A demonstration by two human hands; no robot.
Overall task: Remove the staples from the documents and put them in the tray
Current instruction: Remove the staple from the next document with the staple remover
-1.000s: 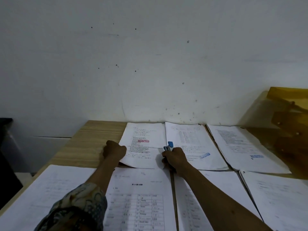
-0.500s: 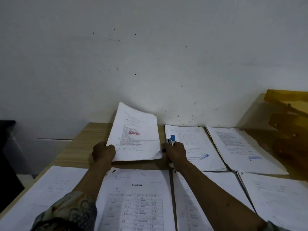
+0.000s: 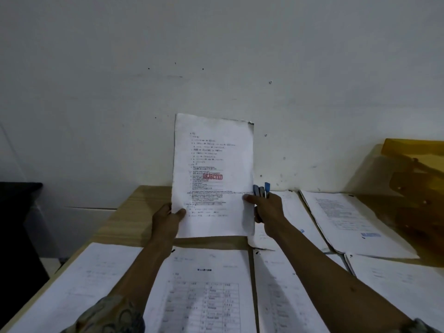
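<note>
A white document with a red REJECTED stamp [image 3: 212,176] stands nearly upright above the wooden table [image 3: 134,222]. My left hand [image 3: 168,218] pinches its lower left edge with the thumb on the front. My right hand [image 3: 266,207] holds its right edge with the thumb while the fingers also grip a blue staple remover [image 3: 262,189], whose tips stick up above the hand. The amber tray [image 3: 418,179] stands at the far right against the wall.
Stapled documents cover the table: two at the back right [image 3: 353,222], several in the front row [image 3: 204,292]. A white wall [image 3: 216,68] rises right behind the table. A dark object [image 3: 16,212] stands off the table's left edge.
The REJECTED document has been lifted off the table and tilted upright. My right hand, still with the staple remover, has taken hold of its right edge.
</note>
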